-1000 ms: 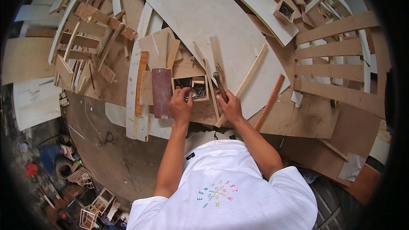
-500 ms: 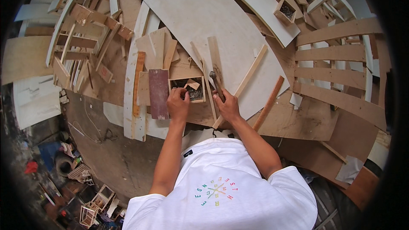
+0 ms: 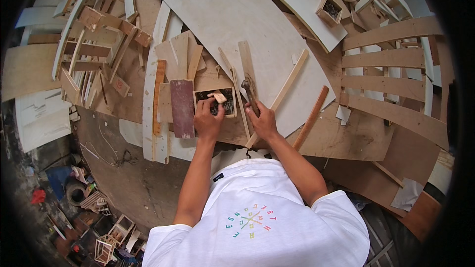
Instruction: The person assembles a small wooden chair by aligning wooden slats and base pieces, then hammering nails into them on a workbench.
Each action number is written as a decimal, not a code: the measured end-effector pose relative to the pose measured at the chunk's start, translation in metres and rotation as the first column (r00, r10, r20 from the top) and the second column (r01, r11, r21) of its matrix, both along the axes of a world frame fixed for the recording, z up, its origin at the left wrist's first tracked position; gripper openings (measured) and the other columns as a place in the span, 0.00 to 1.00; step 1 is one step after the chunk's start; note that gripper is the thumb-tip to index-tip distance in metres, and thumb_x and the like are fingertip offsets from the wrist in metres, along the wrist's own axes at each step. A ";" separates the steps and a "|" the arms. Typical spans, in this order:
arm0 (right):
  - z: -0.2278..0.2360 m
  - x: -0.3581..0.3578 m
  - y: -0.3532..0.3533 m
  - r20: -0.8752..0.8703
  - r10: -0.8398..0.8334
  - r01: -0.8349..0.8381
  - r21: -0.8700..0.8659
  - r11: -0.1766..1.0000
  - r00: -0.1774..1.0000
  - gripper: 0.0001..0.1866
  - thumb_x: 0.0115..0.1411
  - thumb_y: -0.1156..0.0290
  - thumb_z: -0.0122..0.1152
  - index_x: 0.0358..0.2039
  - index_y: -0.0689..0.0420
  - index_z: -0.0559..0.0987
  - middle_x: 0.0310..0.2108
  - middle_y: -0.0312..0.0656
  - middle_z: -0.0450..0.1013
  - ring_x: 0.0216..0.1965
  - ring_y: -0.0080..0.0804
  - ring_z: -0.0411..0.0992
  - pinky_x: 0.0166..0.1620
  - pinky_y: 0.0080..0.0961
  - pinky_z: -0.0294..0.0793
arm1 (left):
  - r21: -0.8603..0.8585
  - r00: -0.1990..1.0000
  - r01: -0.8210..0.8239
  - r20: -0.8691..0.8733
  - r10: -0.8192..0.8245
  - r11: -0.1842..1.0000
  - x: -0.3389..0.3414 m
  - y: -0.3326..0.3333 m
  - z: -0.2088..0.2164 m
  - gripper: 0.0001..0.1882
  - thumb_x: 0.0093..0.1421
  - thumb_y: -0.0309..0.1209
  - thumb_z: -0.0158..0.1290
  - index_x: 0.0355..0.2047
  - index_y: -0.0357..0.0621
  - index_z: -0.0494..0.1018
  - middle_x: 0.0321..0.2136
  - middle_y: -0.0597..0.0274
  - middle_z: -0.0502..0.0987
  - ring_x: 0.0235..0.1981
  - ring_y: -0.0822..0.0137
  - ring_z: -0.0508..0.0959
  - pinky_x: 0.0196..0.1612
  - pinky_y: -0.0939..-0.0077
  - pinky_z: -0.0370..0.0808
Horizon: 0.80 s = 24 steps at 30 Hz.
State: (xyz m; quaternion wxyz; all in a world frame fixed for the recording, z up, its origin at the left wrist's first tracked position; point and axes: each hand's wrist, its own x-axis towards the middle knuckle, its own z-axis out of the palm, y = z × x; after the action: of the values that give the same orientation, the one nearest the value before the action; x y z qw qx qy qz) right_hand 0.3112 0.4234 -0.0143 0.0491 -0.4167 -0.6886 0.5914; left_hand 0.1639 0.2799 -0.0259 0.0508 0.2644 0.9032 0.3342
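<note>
Hovering over an open rectangular pale-wood box, the left hand has half-curled fingers; whether they pinch that angular pale wood scrap, can't tell! The right hand has its fingers closed round a brown, dark-headed hammer, right of the box. Careless probing could prick fingertips on the slim dark metal nails.

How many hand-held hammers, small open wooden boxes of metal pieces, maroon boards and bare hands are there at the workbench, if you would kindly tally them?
Hammer: 1
Small open boxes: 2
Maroon board: 1
Left hand and right hand: 2
Total: 6
</note>
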 end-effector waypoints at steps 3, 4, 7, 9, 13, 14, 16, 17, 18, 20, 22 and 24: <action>-0.009 0.003 -0.001 -0.009 -0.007 0.008 0.021 1.000 1.000 0.12 0.65 0.66 0.63 0.45 0.60 0.81 0.31 0.51 0.81 0.34 0.41 0.82 0.40 0.34 0.78 | 0.024 0.992 -0.127 -0.017 0.127 0.992 -0.003 -0.007 0.004 0.11 0.59 0.25 0.60 0.43 0.44 0.80 0.37 0.57 0.79 0.38 0.54 0.82 0.42 0.59 0.79; -0.010 0.002 -0.002 -0.013 -0.005 0.006 0.033 0.999 1.000 0.12 0.65 0.66 0.63 0.45 0.60 0.81 0.30 0.51 0.81 0.33 0.41 0.82 0.40 0.34 0.78 | 0.019 0.984 -0.178 -0.025 0.178 0.984 -0.005 -0.009 0.009 0.10 0.60 0.25 0.59 0.43 0.44 0.80 0.37 0.56 0.79 0.38 0.53 0.82 0.42 0.59 0.79; -0.009 0.002 -0.003 -0.006 -0.013 0.013 0.023 1.000 1.000 0.12 0.65 0.65 0.63 0.45 0.59 0.81 0.30 0.51 0.81 0.32 0.41 0.82 0.40 0.34 0.78 | -0.002 0.985 -0.156 -0.081 0.155 0.988 -0.007 -0.011 0.015 0.10 0.59 0.26 0.62 0.42 0.45 0.81 0.37 0.57 0.79 0.35 0.56 0.81 0.40 0.62 0.79; -0.006 0.001 -0.002 0.015 0.002 -0.002 0.013 1.000 1.000 0.12 0.65 0.65 0.63 0.45 0.59 0.81 0.30 0.51 0.81 0.33 0.42 0.82 0.40 0.35 0.78 | -0.031 0.990 -0.073 -0.127 0.069 0.997 -0.006 -0.011 0.016 0.10 0.58 0.27 0.64 0.41 0.46 0.82 0.36 0.58 0.79 0.34 0.57 0.81 0.39 0.63 0.79; -0.003 0.000 -0.001 0.010 0.030 -0.031 0.042 0.999 0.999 0.12 0.65 0.65 0.63 0.45 0.58 0.81 0.30 0.51 0.81 0.33 0.44 0.82 0.39 0.36 0.78 | -0.036 0.985 0.134 -0.101 -0.137 0.990 -0.001 0.001 0.012 0.08 0.56 0.27 0.66 0.37 0.46 0.83 0.35 0.61 0.79 0.37 0.56 0.81 0.40 0.62 0.78; -0.003 0.001 -0.001 0.012 0.032 -0.033 0.047 0.998 0.999 0.12 0.65 0.65 0.63 0.45 0.58 0.81 0.30 0.51 0.81 0.33 0.44 0.82 0.40 0.36 0.78 | -0.026 0.975 0.194 -0.103 -0.196 0.981 -0.002 0.003 0.009 0.08 0.55 0.27 0.66 0.36 0.46 0.83 0.35 0.61 0.79 0.38 0.56 0.80 0.41 0.62 0.78; -0.004 0.002 -0.001 0.013 0.030 -0.031 0.058 0.998 0.999 0.12 0.66 0.65 0.62 0.45 0.58 0.81 0.30 0.52 0.81 0.34 0.46 0.82 0.40 0.37 0.77 | -0.043 0.971 0.206 -0.113 -0.210 0.978 -0.001 0.004 0.004 0.08 0.55 0.26 0.65 0.36 0.46 0.83 0.35 0.60 0.79 0.39 0.55 0.80 0.41 0.61 0.78; -0.006 0.003 -0.001 -0.003 0.023 -0.023 0.061 0.998 1.000 0.12 0.66 0.65 0.62 0.45 0.58 0.80 0.29 0.51 0.81 0.32 0.44 0.82 0.39 0.37 0.77 | -0.052 0.968 0.215 -0.120 -0.220 0.975 -0.002 0.006 0.003 0.08 0.55 0.26 0.65 0.37 0.45 0.83 0.35 0.60 0.79 0.39 0.55 0.80 0.41 0.61 0.78; -0.010 0.004 -0.001 -0.019 0.016 -0.015 0.064 0.998 1.000 0.12 0.66 0.64 0.62 0.45 0.58 0.80 0.27 0.50 0.80 0.30 0.42 0.81 0.37 0.36 0.77 | -0.035 0.972 0.207 -0.110 -0.210 0.978 -0.002 0.006 0.002 0.08 0.55 0.25 0.65 0.37 0.44 0.83 0.35 0.59 0.79 0.39 0.55 0.80 0.42 0.61 0.78; -0.008 0.004 -0.001 -0.024 0.003 -0.002 0.035 0.999 1.000 0.12 0.67 0.64 0.62 0.45 0.58 0.80 0.23 0.47 0.78 0.25 0.38 0.79 0.34 0.36 0.76 | -0.004 0.978 0.189 -0.089 -0.189 0.982 -0.002 0.004 -0.003 0.08 0.55 0.24 0.65 0.37 0.43 0.82 0.36 0.58 0.80 0.39 0.53 0.80 0.42 0.60 0.78; -0.003 0.005 0.001 -0.001 -0.011 0.011 -0.026 1.000 1.000 0.12 0.67 0.64 0.61 0.46 0.58 0.80 0.19 0.44 0.75 0.20 0.33 0.76 0.30 0.34 0.75 | 0.026 0.976 0.203 -0.083 -0.200 0.979 -0.004 0.000 -0.008 0.08 0.55 0.23 0.65 0.36 0.42 0.82 0.36 0.57 0.80 0.39 0.52 0.81 0.42 0.60 0.78; -0.002 0.004 -0.001 -0.026 -0.040 0.039 -0.044 0.998 0.999 0.12 0.68 0.64 0.61 0.46 0.57 0.80 0.16 0.41 0.73 0.17 0.29 0.73 0.28 0.33 0.74 | 0.052 0.978 0.200 -0.064 -0.197 0.978 -0.005 -0.004 -0.012 0.08 0.55 0.22 0.64 0.36 0.40 0.82 0.36 0.55 0.80 0.38 0.51 0.81 0.42 0.60 0.78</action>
State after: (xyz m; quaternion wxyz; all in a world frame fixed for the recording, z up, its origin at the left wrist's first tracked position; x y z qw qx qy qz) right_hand 0.3148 0.4227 -0.0163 0.0608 -0.4232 -0.6666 0.6106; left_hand 0.1591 0.2760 -0.0375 0.0495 0.3643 0.8634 0.3456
